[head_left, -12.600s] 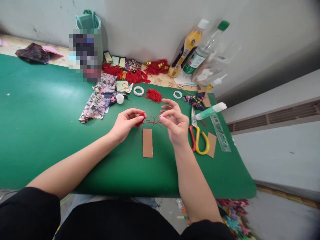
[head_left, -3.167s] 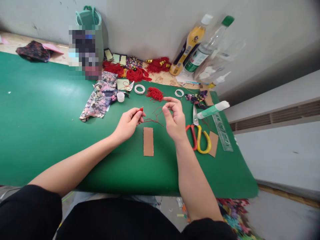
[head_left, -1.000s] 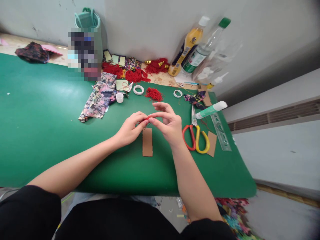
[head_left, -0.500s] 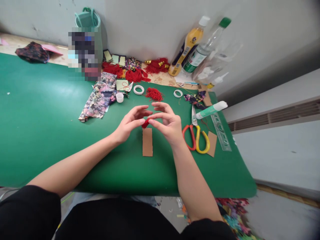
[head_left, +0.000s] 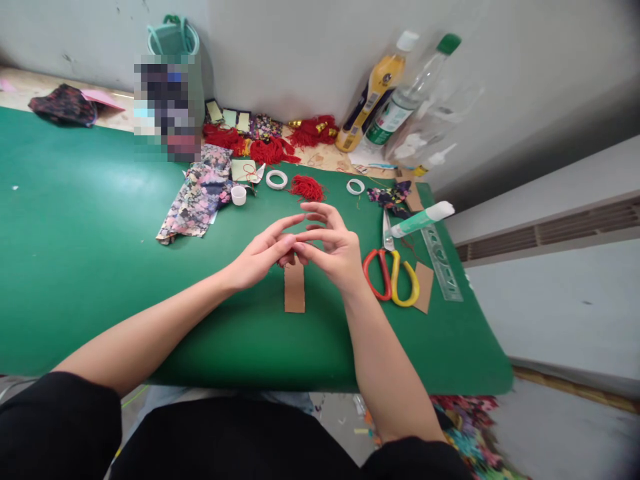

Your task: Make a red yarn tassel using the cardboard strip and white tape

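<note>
**Fingertips meet on a small tuft above the card strip**

The left hand (head_left: 257,257) and right hand (head_left: 336,252) are together at the fingertips. The right thumb and forefinger are pinched on what looks like a small dark-red tuft of thread (head_left: 286,260), and its other fingers are fanned upward. The left hand's fingertips press in from the other side, but whether they actually grip cannot be told.

The work appears to be at a fine pinching or shaping stage. Any further handling calls for a light, steady pinch so the strands stay bunched.

The tuft sits right under the joined fingertips and is almost wholly covered, so its long axis and heading cannot be read.

Just below the fingertips lies a flat brown cardboard strip (head_left: 294,292), its long axis running away from the person.

Red-and-yellow-handled scissors (head_left: 393,280) lie just right of the right hand. A loose red thread tassel (head_left: 307,188) lies beyond the fingers, on the green mat (head_left: 100,233).
</note>
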Tool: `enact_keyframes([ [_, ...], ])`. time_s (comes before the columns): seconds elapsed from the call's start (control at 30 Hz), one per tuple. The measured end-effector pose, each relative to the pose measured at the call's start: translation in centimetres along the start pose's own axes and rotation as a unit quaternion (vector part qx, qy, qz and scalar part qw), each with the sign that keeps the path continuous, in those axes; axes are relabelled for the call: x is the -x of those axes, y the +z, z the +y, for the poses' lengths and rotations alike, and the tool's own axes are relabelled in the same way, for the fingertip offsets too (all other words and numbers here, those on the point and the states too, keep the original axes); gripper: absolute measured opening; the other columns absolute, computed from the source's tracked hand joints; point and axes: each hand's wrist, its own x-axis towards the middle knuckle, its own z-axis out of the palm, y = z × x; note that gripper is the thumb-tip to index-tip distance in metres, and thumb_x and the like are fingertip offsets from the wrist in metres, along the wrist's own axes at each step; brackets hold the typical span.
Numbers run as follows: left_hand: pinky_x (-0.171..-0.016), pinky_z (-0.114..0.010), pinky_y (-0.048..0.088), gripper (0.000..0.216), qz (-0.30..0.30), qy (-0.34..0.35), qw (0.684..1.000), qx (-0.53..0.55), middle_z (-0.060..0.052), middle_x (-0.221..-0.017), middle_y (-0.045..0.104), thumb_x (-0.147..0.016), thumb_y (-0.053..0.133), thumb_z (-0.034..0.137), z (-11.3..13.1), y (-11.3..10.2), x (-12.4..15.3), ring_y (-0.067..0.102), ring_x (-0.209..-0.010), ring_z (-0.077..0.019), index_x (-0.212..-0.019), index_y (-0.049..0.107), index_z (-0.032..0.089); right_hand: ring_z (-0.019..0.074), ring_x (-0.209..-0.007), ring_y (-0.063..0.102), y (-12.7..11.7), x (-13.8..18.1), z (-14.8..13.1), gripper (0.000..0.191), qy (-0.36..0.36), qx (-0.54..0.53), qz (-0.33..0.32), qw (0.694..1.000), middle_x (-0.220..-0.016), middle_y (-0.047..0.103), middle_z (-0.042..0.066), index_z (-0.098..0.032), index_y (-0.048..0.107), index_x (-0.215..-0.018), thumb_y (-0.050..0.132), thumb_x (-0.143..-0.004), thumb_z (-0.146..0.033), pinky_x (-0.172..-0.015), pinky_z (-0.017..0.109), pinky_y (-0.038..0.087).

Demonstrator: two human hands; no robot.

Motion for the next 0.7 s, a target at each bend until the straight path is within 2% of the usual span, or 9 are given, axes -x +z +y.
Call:
enact_keyframes([
  [0.13, -0.063, -0.026, 0.040, 0.058, -0.013, -0.010, 1.000, -0.026, -0.004, -0.076, 0.064, -0.085, 0.058, 0.056, 0.30, 0.25, 0.10, 0.056, -0.070, -0.0129, -0.125, 0.057, 0.014, 0.0250, -0.121, 0.055, 0.05, -0.04, 0.09, 0.009, 0.009, 0.004, 0.011, 1.000, -0.126, 0.061, 0.003, -0.031, 0.078, -0.080, 0.074, -0.076, -0.038, -0.105, 0.047, 0.046],
  [0.27, -0.062, -0.025, 0.039, 0.053, 0.006, -0.006, 0.998, -0.056, -0.003, -0.077, 0.061, -0.084, 0.058, 0.057, 0.48, 0.29, 0.08, 0.051, -0.066, -0.0108, -0.114, 0.061, 0.013, 0.0240, -0.119, 0.056, 0.12, -0.06, 0.10, 0.008, 0.012, -0.020, 0.019, 1.000, -0.124, 0.062, 0.002, -0.031, 0.078, -0.080, 0.075, -0.076, -0.037, -0.102, 0.046, 0.048],
  [0.4, -0.060, -0.025, 0.037, 0.046, 0.005, 0.002, 0.997, -0.073, -0.001, -0.074, 0.057, -0.084, 0.057, 0.058, 0.43, 0.26, -0.05, 0.046, -0.063, -0.0094, -0.095, 0.060, 0.014, 0.0242, -0.118, 0.056, 0.14, -0.13, 0.19, 0.012, 0.026, -0.031, 0.039, 0.998, -0.122, 0.063, 0.002, -0.031, 0.078, -0.078, 0.076, -0.074, -0.041, -0.103, 0.046, 0.048],
  [0.5, -0.059, -0.025, 0.035, 0.044, 0.009, 0.007, 0.996, -0.093, 0.001, -0.068, 0.051, -0.085, 0.056, 0.058, 0.34, 0.25, -0.09, 0.043, -0.061, -0.0089, -0.079, 0.054, 0.015, 0.0246, -0.118, 0.057, 0.17, -0.17, 0.28, 0.015, 0.030, -0.036, 0.052, 0.998, -0.121, 0.064, 0.002, -0.030, 0.077, -0.076, 0.076, -0.072, -0.045, -0.103, 0.046, 0.047],
  [0.7, -0.060, -0.026, 0.033, 0.042, 0.002, -0.006, 0.993, -0.119, 0.003, -0.066, 0.044, -0.087, 0.050, 0.056, 0.34, 0.25, -0.02, 0.042, -0.063, -0.0101, -0.075, 0.049, 0.016, 0.0232, -0.114, 0.058, 0.30, -0.18, 0.59, 0.011, 0.020, -0.057, 0.050, 0.997, -0.119, 0.065, 0.002, -0.031, 0.078, -0.076, 0.077, -0.073, -0.041, -0.101, 0.044, 0.048],
])
